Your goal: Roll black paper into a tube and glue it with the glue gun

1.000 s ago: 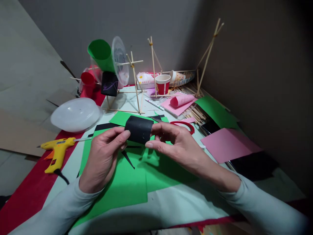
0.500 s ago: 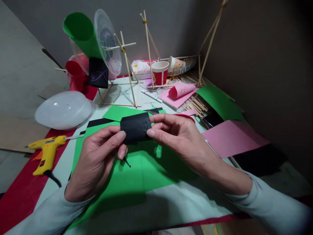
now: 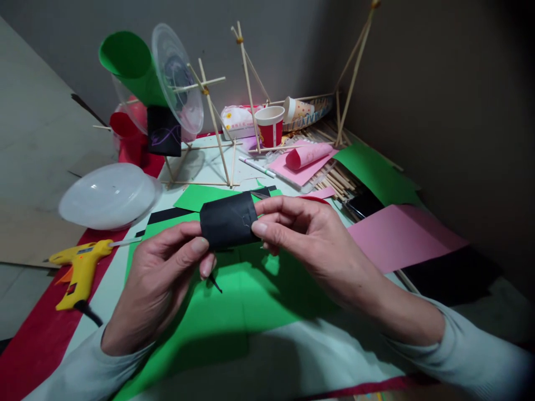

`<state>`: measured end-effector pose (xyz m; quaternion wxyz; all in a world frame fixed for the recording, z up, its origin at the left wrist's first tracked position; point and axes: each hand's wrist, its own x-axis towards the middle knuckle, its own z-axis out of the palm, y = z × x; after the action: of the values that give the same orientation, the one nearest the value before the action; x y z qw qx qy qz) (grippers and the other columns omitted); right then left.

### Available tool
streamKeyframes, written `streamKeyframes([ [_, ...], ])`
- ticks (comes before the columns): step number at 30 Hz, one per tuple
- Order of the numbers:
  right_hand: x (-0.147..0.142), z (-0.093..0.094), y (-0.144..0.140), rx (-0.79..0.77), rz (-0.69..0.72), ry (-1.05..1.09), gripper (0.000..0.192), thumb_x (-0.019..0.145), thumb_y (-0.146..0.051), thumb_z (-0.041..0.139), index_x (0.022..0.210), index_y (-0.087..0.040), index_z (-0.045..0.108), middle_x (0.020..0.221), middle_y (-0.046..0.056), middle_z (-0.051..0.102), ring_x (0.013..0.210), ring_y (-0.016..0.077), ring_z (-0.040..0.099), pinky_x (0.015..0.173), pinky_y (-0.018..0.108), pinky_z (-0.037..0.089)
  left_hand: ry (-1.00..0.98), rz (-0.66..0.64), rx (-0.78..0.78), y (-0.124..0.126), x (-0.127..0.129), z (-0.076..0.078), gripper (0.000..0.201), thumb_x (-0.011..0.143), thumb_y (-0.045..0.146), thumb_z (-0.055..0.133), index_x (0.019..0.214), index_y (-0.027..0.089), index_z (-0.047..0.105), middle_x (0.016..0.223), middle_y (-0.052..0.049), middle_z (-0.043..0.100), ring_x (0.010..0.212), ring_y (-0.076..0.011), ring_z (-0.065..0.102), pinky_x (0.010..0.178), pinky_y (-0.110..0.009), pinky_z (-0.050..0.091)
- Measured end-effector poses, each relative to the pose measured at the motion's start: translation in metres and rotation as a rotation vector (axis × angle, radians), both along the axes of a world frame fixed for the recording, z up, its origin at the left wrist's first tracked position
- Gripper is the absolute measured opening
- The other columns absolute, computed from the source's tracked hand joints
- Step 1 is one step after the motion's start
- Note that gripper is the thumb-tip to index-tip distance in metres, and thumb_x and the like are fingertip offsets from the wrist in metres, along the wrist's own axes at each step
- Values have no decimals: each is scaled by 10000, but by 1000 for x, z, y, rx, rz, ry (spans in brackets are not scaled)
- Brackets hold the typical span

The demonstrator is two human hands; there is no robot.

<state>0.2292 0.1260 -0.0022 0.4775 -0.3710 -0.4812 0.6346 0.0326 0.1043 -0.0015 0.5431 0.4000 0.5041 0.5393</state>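
Note:
Both my hands hold a small roll of black paper (image 3: pixel 228 223) above the table. My left hand (image 3: pixel 161 281) pinches its left end with thumb and forefinger. My right hand (image 3: pixel 311 242) grips the right end, the thumb pressing on the front of the roll. Under the hands lie green paper sheets (image 3: pixel 234 303) with a thin black sliver (image 3: pixel 215 284) on them. A black paper strip (image 3: pixel 169 214) lies just beyond.
A yellow glue gun (image 3: pixel 79 264) lies at left, near a clear plastic lid (image 3: pixel 108 195). Behind stand a skewer frame (image 3: pixel 213 120) with a green cone (image 3: pixel 131 64), a red paper cup (image 3: pixel 268 125), pink sheets (image 3: pixel 403 234) and loose sticks (image 3: pixel 334 181).
The roll and both hands have sunk slightly and shifted left in view; my right thumb slid onto the roll's front. The camera tilted, so the background moved.

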Motion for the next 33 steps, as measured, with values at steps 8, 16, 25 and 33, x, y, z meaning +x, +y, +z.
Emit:
streamKeyframes([
  [8,1,-1,-1,-21,26,11,156,768,-279,809,838,-194,698,611,-47,628,581,112,598,600,254,504,3,-21,-41,-2,-1,2,291,575,353,975,672,173,768,616,31,542,456,-20,480,429,-138,409],
  [16,1,-1,-1,-75,40,17,172,728,-265,841,796,-196,699,578,-52,614,548,99,567,562,233,485,-32,-43,-18,-2,-1,4,282,579,300,967,604,161,723,639,35,494,450,-5,429,388,-127,331],
  [25,-2,0,-4,-48,35,-52,151,743,-247,806,792,-188,676,587,-52,566,545,91,499,517,221,390,212,2,156,-8,-5,-1,216,764,299,828,633,201,688,607,14,429,541,-85,381,440,-219,261],
  [33,-5,-6,-4,-9,89,-126,166,818,-311,736,810,-184,629,626,-44,499,576,91,428,518,218,337,286,-57,31,1,-11,-11,270,821,415,783,732,195,655,599,54,375,534,-79,278,474,-217,238],
])
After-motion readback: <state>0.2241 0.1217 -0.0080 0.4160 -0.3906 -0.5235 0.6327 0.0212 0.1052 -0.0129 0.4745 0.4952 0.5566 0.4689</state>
